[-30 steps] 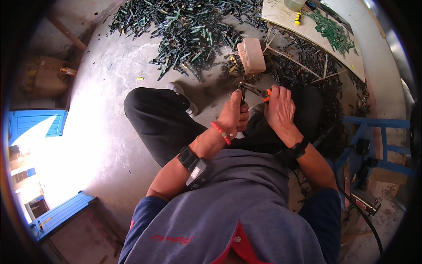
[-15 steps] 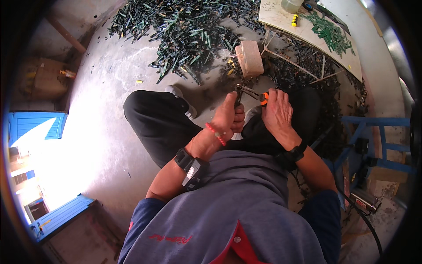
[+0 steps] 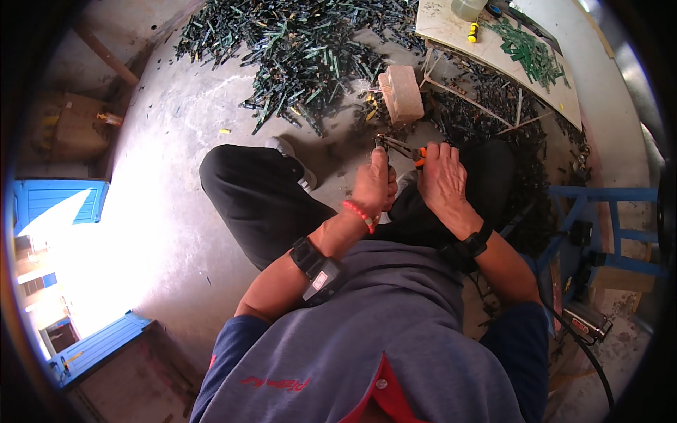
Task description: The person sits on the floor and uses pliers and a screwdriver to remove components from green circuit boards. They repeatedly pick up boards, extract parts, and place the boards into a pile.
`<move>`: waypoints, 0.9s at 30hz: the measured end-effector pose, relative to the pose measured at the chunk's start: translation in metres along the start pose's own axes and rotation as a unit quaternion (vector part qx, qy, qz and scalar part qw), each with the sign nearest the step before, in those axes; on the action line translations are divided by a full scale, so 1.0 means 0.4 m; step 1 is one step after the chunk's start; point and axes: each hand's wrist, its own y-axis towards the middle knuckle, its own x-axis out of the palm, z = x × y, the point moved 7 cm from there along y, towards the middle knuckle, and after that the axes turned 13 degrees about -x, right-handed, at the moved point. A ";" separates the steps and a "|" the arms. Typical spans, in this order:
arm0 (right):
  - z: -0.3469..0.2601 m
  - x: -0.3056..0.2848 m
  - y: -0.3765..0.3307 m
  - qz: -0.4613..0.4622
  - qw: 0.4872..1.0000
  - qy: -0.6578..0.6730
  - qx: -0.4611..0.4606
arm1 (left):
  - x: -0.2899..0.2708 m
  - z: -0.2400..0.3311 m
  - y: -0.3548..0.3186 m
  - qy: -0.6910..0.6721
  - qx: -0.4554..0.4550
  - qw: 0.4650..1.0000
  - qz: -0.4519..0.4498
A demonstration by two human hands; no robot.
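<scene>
My left hand (image 3: pixel 374 185) is closed with the thumb on top, around a dark narrow piece (image 3: pixel 381 143) whose upper end pokes out past the thumb. Its exact kind is too small to make out. My right hand (image 3: pixel 443 176) wraps around the orange-and-dark handles of a pair of pliers (image 3: pixel 400 146). The pliers' jaws point left and meet the end of the dark piece just above my left thumb. Most of the handles and the piece's lower part are hidden by my fingers.
Beyond my feet spreads a large heap of dark green strips (image 3: pixel 303 63). A pinkish brick block (image 3: pixel 402 95) stands before my hands. At the far right, a board table (image 3: pixel 451 28) bears green strips (image 3: pixel 532 53), a yellow screwdriver (image 3: pixel 473 32) and a tub. A blue frame (image 3: pixel 599 194) stands right.
My left wrist has shifted slightly to the right and turned, so the thumb points more upward. The pliers' jaws stay at the dark piece; my right hand has barely moved.
</scene>
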 end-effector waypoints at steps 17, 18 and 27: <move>-0.024 0.084 -0.032 -0.065 0.997 0.051 0.003 | -0.030 -0.017 0.024 -0.002 0.003 0.998 0.059; -0.025 0.087 -0.031 -0.077 0.995 0.064 0.012 | -0.032 -0.008 0.025 0.019 0.030 0.997 0.065; -0.081 0.168 -0.057 -0.220 0.835 0.475 0.166 | -0.066 0.066 0.045 0.409 0.291 0.820 0.274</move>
